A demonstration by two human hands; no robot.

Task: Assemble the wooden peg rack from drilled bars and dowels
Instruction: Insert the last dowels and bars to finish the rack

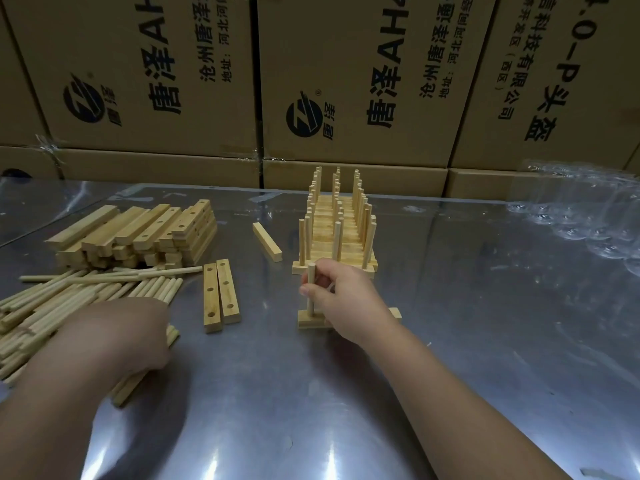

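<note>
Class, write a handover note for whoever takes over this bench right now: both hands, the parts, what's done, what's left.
Right hand pinches a dowel upright in the left end of the bar on the table.
Left hand lies on the loose dowels; its grip is hidden.
Done: finished racks in a row behind.
Left: this bar's other dowels, then the two drilled bars beside it and the bar stack at far left.
</note>
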